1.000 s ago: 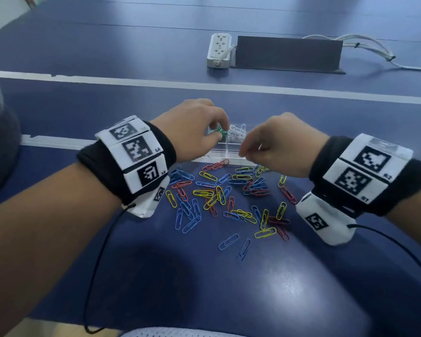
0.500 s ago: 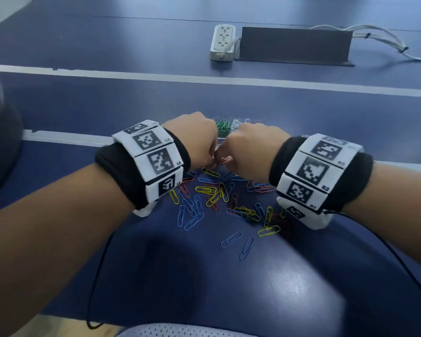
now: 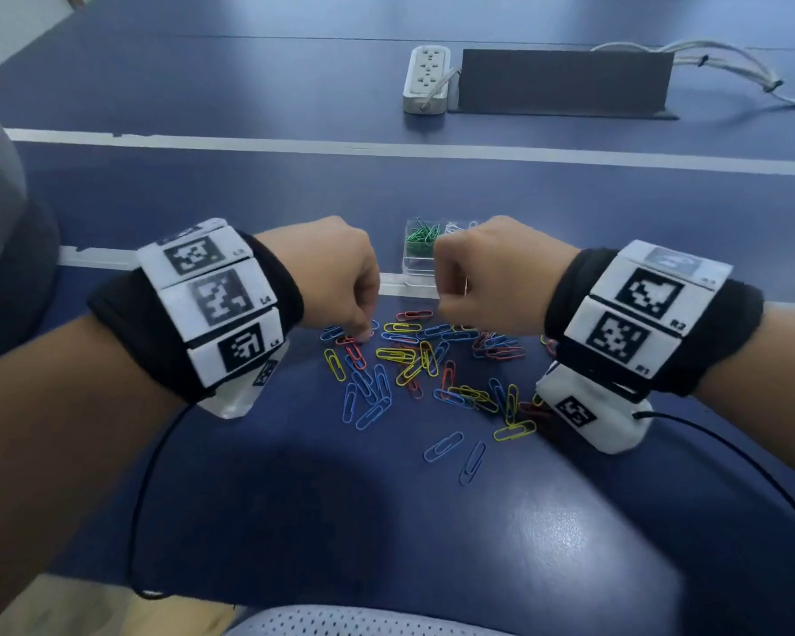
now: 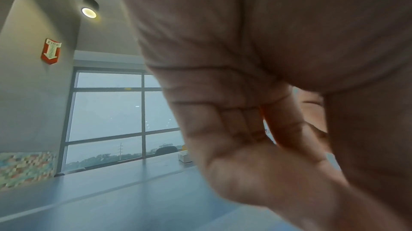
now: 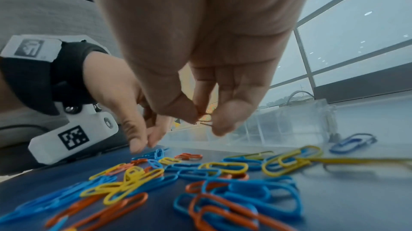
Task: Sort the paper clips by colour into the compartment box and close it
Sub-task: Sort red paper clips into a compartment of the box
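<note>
A loose pile of blue, yellow and red paper clips (image 3: 423,360) (image 5: 200,173) lies on the blue table. Just behind it stands the clear compartment box (image 3: 418,268) (image 5: 289,125), open, with green clips (image 3: 423,236) in one compartment and pale clips (image 3: 455,229) beside them. My right hand (image 3: 446,309) (image 5: 204,120) hovers over the pile's far edge and pinches a thin red clip (image 5: 205,117) between thumb and fingertip. My left hand (image 3: 363,335) (image 5: 142,144) reaches down with its fingertips on the table at the red clips (image 3: 354,348) on the pile's left; whether it pinches one is hidden.
A white power strip (image 3: 427,78), a dark panel (image 3: 565,82) and cables (image 3: 730,62) sit far back on the table. Black wrist cords (image 3: 138,498) trail off the near edge. Two blue clips (image 3: 455,452) lie apart, nearer me.
Both hands drew back from the box to the pile. The left no longer holds the green clip and has dropped to the table. The right has risen a little with a red clip.
</note>
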The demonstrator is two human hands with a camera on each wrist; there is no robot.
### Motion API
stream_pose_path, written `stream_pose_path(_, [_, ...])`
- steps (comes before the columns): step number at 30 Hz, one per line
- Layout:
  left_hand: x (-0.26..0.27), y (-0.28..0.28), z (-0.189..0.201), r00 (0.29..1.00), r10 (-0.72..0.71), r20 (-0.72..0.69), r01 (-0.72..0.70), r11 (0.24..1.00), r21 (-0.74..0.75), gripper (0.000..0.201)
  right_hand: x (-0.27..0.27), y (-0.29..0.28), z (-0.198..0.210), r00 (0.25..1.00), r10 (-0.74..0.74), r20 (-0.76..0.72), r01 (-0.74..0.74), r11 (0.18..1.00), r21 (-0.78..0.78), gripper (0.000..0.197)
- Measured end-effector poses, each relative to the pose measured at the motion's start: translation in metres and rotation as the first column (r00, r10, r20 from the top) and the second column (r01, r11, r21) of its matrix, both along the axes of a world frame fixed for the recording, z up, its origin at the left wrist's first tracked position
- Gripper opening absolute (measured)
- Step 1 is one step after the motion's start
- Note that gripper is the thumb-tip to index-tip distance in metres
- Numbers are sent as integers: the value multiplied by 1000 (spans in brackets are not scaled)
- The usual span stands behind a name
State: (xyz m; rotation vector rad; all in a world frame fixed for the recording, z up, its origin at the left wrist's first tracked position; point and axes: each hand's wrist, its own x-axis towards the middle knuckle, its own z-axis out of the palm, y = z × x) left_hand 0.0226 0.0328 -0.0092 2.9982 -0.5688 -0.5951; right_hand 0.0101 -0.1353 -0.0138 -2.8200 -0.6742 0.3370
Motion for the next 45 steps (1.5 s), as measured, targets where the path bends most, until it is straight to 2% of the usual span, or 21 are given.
stream_pose_path(1, [-2,2,-1,1000,-2,-17,3,1000,21,14,2,0,0,1000,8,-10,-8,1000,-6,7])
stream_pose_path(5, [-8,5,-4,1000,-15,-17,16,999,48,16,6,10,-2,997,75,-5,-75,995,-71,33])
stream_pose_path(9, [-12,5,-5,1000,-19,1,19,999,40,11,9,29,-5,981,189,33,-176,957,-231,22])
stream_pose_path(12, [-14,9,-4,1000,-26,4,26,1000,13,10,10,36,-4,975,222,10,-210,936,-284,16])
stream_pose_path(18, [-15,15,2,1000,31,-2,-31,987,-156,1,10,37,-6,978,211,10,-202,949,-242,23])
stream_pose_path(21, [-18,17,1,998,50,-47,-59,975,-216,14,9,36,-5,983,185,-7,-183,960,-211,24])
stream_pose_path(23, [-19,17,0,993,66,-95,-87,969,-230,16,8,33,-3,991,127,-42,-133,977,-169,21])
stream_pose_path(25, [-19,18,-1,979,94,-182,-139,957,-254,18,9,30,1,980,-9,-197,12,1000,16,18])
stream_pose_path(26, [-19,18,-1,970,103,-219,-162,948,-273,18,9,28,3,942,-75,-326,123,984,130,20])
stream_pose_path(28, [-17,17,-2,958,123,-258,-201,932,-302,18,11,27,5,808,-138,-573,360,886,293,26])
stream_pose_path(30, [-15,17,-2,962,133,-239,-201,936,-288,17,11,27,5,738,-121,-663,435,837,332,26])
stream_pose_path(31, [-15,16,-3,971,124,-206,-177,948,-264,16,11,29,4,740,-111,-663,427,840,336,25])
stream_pose_path(33, [-17,15,-3,987,81,-140,-106,977,-183,12,10,31,0,807,-86,-585,331,885,327,23])
stream_pose_path(36, [-20,16,-8,998,28,-64,-31,999,-42,22,8,33,-3,900,-38,-434,133,972,192,20])
stream_pose_path(39, [-18,17,-11,998,33,-44,-34,999,-28,14,7,38,-7,973,0,-230,12,999,50,15])
stream_pose_path(42, [-17,19,-11,998,37,-46,-39,999,-36,10,8,41,-11,985,16,-174,-23,999,-36,17])
stream_pose_path(45, [-19,20,-13,998,49,-36,-51,998,-46,7,9,41,-11,990,-20,-142,14,999,-39,12])
